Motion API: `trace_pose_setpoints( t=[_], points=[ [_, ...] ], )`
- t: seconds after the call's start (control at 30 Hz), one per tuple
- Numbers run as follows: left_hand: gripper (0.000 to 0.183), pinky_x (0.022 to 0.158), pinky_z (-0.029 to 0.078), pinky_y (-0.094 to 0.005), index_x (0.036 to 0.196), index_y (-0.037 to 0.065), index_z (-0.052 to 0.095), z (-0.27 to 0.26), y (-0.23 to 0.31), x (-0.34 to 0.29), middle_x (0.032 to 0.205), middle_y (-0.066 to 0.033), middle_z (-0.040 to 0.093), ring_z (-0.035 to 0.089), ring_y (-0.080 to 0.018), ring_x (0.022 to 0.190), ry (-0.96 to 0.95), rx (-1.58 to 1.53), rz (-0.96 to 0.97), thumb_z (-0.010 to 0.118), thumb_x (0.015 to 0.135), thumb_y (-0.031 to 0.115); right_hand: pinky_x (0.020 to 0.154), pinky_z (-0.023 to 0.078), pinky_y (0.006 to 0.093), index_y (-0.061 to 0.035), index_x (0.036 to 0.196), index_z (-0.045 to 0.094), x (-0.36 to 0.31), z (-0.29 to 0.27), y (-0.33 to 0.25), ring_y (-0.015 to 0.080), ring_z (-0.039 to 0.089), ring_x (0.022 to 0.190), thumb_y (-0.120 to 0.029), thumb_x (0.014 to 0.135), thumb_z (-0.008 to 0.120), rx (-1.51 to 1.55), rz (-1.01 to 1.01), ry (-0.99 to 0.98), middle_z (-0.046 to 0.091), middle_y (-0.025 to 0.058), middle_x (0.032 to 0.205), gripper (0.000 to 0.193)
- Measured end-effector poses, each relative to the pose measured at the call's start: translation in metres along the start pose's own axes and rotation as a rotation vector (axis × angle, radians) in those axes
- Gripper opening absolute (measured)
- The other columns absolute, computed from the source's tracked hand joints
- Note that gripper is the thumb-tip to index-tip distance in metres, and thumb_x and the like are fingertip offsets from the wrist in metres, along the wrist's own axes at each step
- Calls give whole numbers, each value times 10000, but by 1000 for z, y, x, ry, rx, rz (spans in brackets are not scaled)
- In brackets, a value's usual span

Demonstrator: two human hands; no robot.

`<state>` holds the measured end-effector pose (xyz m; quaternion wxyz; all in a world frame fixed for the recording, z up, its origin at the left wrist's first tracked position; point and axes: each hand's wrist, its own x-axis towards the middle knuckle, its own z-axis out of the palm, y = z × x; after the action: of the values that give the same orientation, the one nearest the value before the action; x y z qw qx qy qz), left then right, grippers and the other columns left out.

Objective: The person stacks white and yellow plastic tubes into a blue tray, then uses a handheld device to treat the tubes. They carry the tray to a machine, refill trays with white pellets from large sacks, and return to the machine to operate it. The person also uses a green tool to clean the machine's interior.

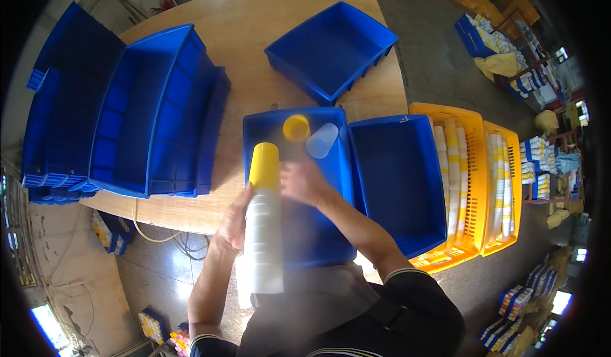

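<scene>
Holding a tall stack of nested cups in your left hand, you are in the middle of separating cups from its far end over the blue bin directly in front of you. Your left hand wraps the side of the stack, fingers curled round it. Your right hand sits just beside the stack's top; it is blurred, so I cannot tell whether its fingers are pinched or spread.

The stack is long and white, almost translucent, with a yellow cup capping its far end. It leans from your lap up over the bin's near wall. Two loose cups lie inside the bin ahead of your hands: a yellow one seen mouth-on, and a clear one on its side just beside it.

By my judgement, the next move calls for a firm hold on the stack with your left hand while your right takes the yellow cup at the top and draws it straight off, so the nested ones beneath do not follow.

An empty blue bin stands to the right, touching yours, on the wooden surface.
</scene>
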<state>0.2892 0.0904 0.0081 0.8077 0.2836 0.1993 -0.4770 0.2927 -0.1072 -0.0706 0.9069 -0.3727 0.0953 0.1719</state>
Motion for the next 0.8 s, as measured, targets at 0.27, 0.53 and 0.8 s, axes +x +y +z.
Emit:
trace_pose_setpoints(
  t=[0.27,0.53,0.8],
  points=[
    [692,704,622,-379,1234,-68,472,-12,8,-3,1032,-239,628,696,-305,857,7,98,-148,639,878,502,1062,362,476,-81,1284,494,25,11,-11,277,540,1128,-482,920,566,106,116,292,575,118,1189,546],
    [632,708,615,-416,1281,-77,388,-43,7,7,1029,-214,607,678,-294,838,-10,-28,-176,628,900,367,993,397,427,-41,1301,485,-31,-12,23,350,494,1140,-135,781,742,-1372,-751,681,483,188,1265,588],
    [644,727,617,-404,1244,-44,402,-29,20,57,1035,-167,591,660,-253,885,-101,-105,-181,695,841,364,722,492,383,-34,863,588,4,-63,-52,303,601,853,-39,704,684,-2204,-657,877,567,122,845,185]
  ],
)
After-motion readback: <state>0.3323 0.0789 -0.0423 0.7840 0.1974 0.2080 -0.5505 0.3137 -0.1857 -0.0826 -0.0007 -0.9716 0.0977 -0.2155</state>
